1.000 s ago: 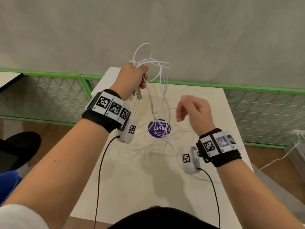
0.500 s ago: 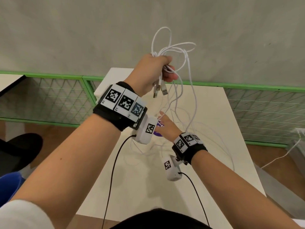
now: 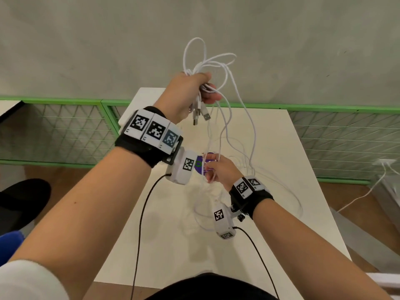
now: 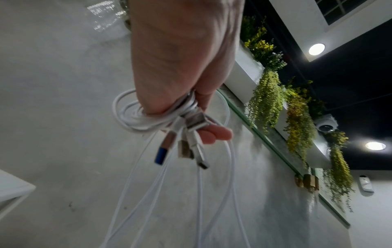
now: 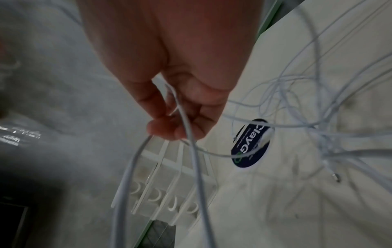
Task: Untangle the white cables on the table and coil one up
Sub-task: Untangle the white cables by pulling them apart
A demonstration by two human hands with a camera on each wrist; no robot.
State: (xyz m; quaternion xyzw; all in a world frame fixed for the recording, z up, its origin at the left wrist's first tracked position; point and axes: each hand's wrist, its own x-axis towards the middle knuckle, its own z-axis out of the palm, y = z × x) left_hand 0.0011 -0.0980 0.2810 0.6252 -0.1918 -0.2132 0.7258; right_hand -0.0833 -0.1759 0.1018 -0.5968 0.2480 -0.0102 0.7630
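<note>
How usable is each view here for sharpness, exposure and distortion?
Head: evenly lit and sharp, straight edges bowed; thin white cables fade against the pale table. Left wrist: left hand and USB plugs slightly soft, ceiling lamps blown out. Right wrist: dim, right hand blurred, sticker readable.

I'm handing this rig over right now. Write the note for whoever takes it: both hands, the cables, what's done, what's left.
Left hand: raised above the table, gripping the bunched white cables; USB plugs dangle below the fist.
Right hand: low over the table, pinching one strand of the hanging lengths.
Done: bundle lifted, one strand singled out.
Left: cables still tangled, lower loops on the table; pull one free, then coil it.
</note>
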